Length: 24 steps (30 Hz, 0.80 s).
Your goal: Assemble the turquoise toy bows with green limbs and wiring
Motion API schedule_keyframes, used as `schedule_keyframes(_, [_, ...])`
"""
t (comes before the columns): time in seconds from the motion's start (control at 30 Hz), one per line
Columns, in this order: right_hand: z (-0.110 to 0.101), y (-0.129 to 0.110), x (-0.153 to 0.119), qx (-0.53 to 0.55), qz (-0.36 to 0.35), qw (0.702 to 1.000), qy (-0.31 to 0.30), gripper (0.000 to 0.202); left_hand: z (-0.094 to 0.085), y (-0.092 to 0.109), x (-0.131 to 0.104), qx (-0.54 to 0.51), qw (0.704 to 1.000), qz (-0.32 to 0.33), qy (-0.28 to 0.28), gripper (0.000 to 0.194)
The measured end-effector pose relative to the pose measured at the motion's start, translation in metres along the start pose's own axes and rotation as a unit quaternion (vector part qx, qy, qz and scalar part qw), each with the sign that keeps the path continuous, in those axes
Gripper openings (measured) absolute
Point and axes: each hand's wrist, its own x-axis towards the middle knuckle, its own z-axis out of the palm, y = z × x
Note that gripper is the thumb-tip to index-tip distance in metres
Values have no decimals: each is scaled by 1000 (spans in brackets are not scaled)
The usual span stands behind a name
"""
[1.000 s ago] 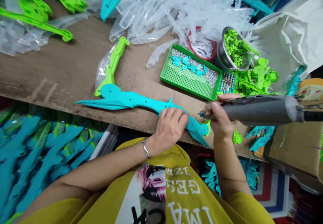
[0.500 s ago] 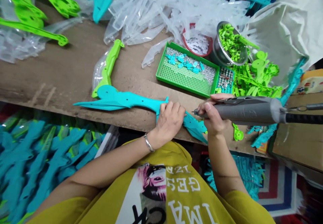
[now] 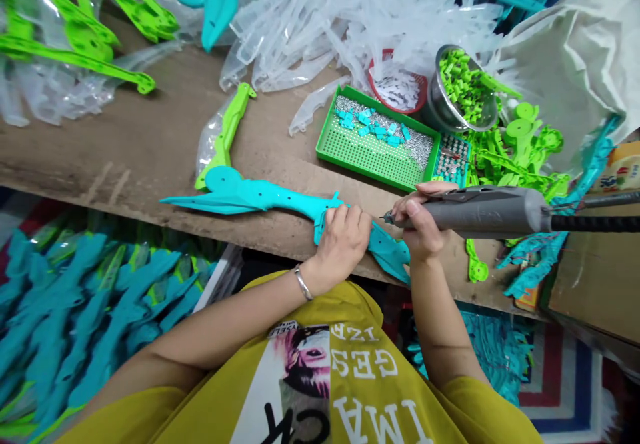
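A long turquoise plastic piece (image 3: 290,202) lies along the table's near edge, its pointed end to the left. My left hand (image 3: 345,241) is closed over its right part, knuckles up, with a silver bracelet at the wrist. In my right hand (image 3: 420,221) is a grey power screwdriver (image 3: 485,212), held level with its tip pointing left, just above the turquoise piece. Whether the tip touches anything cannot be made out. Behind the piece's left half lies a lime green part (image 3: 227,131) with a clear plastic shell.
A green tray (image 3: 373,154) holds screws and small turquoise bits. Behind it are a red basket (image 3: 425,97) and a metal bowl (image 3: 437,107) of green pieces. Clear plastic parts (image 3: 300,31) are heaped at the back. Turquoise pieces (image 3: 100,311) are piled below left.
The view has shifted slightly, so the table's things appear a little further right. Both hands keep their holds, and the screwdriver stays near the same place over the turquoise piece.
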Motion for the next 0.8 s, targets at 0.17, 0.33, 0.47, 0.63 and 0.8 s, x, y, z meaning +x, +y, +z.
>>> schedule_keyframes(0.17, [-1,2,2,17,-14,1000,4,27,-4,3,2,-27,999,-21,-33,21])
schedule_keyframes(0.33, [-1,6,1,29,-12,1000,-1,26,-11,-9,4,-13,1000,-6,-19,16])
schedule_keyframes(0.47, [-2,7,2,10,-5,1000,8,29,-4,-11,1,-10,999,41,21,18])
schedule_keyframes(0.63, [-1,8,4,21,-2,1000,3,30,4,-10,-3,-33,998,28,44,23])
schedule_keyframes(0.8, [1,11,6,32,-9,999,-1,26,1,-13,-3,-65,997,45,22,26])
